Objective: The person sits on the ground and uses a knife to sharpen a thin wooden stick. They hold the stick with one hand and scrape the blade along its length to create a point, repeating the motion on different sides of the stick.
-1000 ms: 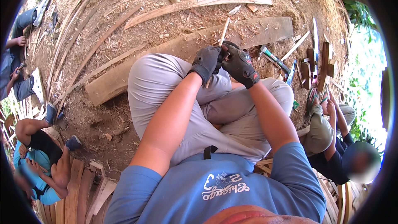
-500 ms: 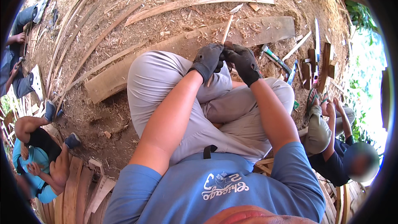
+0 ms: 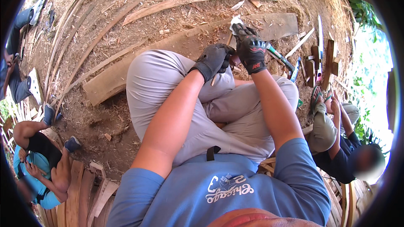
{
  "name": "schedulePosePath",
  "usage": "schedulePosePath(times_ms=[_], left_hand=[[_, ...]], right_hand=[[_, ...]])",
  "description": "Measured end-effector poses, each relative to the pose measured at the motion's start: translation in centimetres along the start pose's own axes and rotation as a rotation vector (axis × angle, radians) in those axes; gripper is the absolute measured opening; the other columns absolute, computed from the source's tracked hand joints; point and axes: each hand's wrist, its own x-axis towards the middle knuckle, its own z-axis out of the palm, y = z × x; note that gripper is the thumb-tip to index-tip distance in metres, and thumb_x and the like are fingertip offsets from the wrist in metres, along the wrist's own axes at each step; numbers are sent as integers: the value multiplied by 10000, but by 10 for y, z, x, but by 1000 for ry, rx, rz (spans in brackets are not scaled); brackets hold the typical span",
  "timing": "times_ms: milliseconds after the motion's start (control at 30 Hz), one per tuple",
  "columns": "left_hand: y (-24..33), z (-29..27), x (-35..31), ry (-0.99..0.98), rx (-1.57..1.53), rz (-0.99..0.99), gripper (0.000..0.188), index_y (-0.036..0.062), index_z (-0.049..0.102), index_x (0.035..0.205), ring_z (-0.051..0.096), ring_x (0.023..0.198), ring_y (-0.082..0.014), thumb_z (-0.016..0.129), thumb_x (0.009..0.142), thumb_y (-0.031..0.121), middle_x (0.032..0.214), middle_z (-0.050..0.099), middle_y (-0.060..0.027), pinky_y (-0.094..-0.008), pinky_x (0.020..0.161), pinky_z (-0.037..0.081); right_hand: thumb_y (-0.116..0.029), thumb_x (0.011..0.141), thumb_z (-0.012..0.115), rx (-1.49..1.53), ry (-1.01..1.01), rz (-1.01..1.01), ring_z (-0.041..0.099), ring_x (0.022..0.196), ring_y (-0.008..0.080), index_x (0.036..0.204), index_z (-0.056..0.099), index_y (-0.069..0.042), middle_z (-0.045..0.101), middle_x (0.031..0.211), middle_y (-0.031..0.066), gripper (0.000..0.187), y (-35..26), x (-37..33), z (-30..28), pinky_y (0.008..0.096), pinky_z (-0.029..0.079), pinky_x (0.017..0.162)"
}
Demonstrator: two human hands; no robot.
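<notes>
My left hand (image 3: 210, 62), in a dark glove, is closed around a thin wooden stick (image 3: 229, 41). The stick's near end shows below the fist, and it slants up toward the far side. My right hand (image 3: 250, 49), gloved too, is stretched forward beside the stick's far end. At its fingertips is a small white, sheet-like piece (image 3: 236, 22), pinched against or around the stick; the exact contact is hidden. Both hands are above my crossed legs. Just right of my right hand lies a tool with a green part (image 3: 275, 54).
A wide curved plank (image 3: 107, 86) lies in front of my legs on shaving-covered ground. Beyond it is a narrower curved strip (image 3: 189, 2). Wood blocks (image 3: 329, 63) and a blue tool (image 3: 296, 70) are at right. Other people sit at left and right.
My right hand has moved forward along the stick, away from my left hand, and its fingers have extended. The white piece now shows at its fingertips. My left hand keeps its grip.
</notes>
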Motion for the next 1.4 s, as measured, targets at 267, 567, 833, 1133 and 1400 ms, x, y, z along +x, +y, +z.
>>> schedulePosePath(times_ms=[267,567,833,1133,1400], left_hand=[[-2,1,2,104,141,-13,285,99,724,994,389,438,-93,461,1043,195,631,472,40,-304,402,298],[-21,-1,7,123,284,235,297,94,754,934,406,442,-93,491,1032,191,629,507,28,-300,397,291],[-5,2,2,188,107,-56,237,101,683,904,420,426,-113,511,1016,220,612,504,21,-313,386,299],[-26,-7,14,138,178,80,229,144,634,921,399,432,-92,516,1055,287,626,460,57,-302,384,294],[2,5,-1,122,86,-89,187,131,631,946,401,432,-90,498,1037,227,635,469,56,-302,380,294]], right_hand=[[-229,850,780,-78,24,-365,686,1270,305,1362,714,-183,734,1368,79,518,-6,-16,-22,442,551,1063],[-295,812,756,-144,117,-390,721,1203,269,1322,740,-165,761,1306,67,527,0,-25,-4,455,560,1016],[-214,903,706,-89,82,-328,731,939,315,1169,774,-141,755,991,113,284,-30,-27,-22,481,569,849],[-212,993,623,595,-172,-56,711,1050,374,1206,703,-121,748,1120,150,245,-16,-14,-16,493,570,879],[-236,1039,587,728,-382,74,730,972,332,1204,703,-140,758,1020,131,223,-17,-6,-30,448,585,817]])
